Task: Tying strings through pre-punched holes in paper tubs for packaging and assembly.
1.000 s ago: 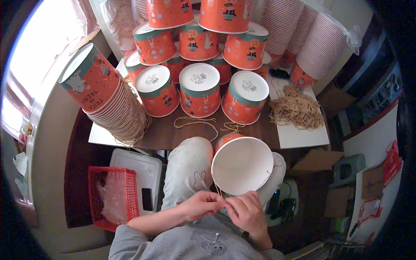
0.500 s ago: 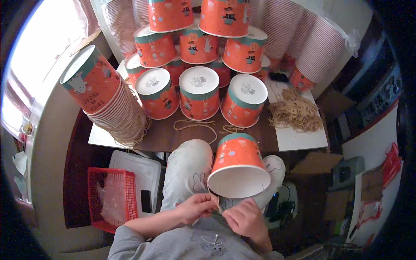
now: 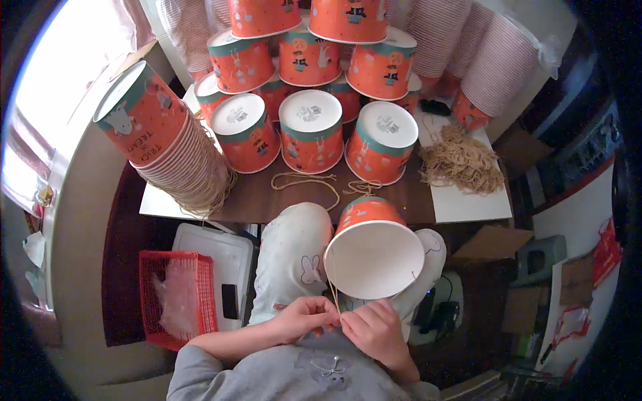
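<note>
An orange paper bucket (image 3: 369, 212) with a teal band rests between my knees, its white open mouth tipped toward me. From the left side of its rim a tan cord (image 3: 336, 291) runs down to my fingers. My left hand (image 3: 306, 318) is closed, its fingertips pinching the cord just below the rim. Close against it, my right hand (image 3: 376, 334) is closed on the same cord, knuckles up. The cord's end is hidden by my fingers. A short bit of cord shows at a hole on the rim's right side.
Upturned orange buckets (image 3: 311, 150) are stacked on the brown table (image 3: 254, 202). At the left leans a tall nested stack of buckets (image 3: 164, 127). Loose cords (image 3: 304, 179) lie in front, and a tangled cord pile (image 3: 461, 160) sits right. A red basket (image 3: 212, 294) stands lower left.
The bucket's mouth has tilted up toward me, showing more of its inside. My hands have come closer together on the cord, which is now drawn straight. The view has shifted slightly.
</note>
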Motion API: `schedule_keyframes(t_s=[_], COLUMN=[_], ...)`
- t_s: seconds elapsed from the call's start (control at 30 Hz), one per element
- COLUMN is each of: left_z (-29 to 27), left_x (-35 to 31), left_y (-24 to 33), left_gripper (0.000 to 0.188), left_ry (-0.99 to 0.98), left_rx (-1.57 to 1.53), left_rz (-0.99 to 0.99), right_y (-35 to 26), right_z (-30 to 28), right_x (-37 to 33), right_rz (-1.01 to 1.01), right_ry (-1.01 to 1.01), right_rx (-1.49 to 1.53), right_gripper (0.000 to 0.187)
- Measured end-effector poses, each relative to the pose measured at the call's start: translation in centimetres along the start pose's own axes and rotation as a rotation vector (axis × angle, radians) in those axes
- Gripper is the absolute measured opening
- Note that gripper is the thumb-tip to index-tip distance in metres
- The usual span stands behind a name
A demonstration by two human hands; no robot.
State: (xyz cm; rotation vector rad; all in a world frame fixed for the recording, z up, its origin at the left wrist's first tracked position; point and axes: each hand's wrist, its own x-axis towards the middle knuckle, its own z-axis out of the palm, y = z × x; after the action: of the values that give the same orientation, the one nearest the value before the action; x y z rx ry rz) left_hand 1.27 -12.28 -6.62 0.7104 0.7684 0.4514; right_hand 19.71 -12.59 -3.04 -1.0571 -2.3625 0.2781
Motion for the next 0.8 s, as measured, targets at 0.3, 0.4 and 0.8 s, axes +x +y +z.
schedule_keyframes(t_s=[0.3,0.4,0.8], left_z=[-0.1,-0.3,0.4], left_x=[0.1,0.0,0.0], left_y=[-0.3,-0.5,-0.8], left_gripper=[0.019,0.020,0.010], left_ry=[0.114,0.087,0.025], left_rx=[0.071,0.085,-0.290], left_rz=[-0.020,-0.007,-0.022], right_y=[-0.2,-0.2,0.1], right_z=[0.8,0.7,-0.2], right_x=[-0.7,-0.5,-0.8], right_rz=[-0.080,-0.069,-0.168], right_ry=[-0.064,-0.023,-0.130], right_rx=[-0.077,-0.054,0.041], right_gripper=[0.008,0.007,0.010])
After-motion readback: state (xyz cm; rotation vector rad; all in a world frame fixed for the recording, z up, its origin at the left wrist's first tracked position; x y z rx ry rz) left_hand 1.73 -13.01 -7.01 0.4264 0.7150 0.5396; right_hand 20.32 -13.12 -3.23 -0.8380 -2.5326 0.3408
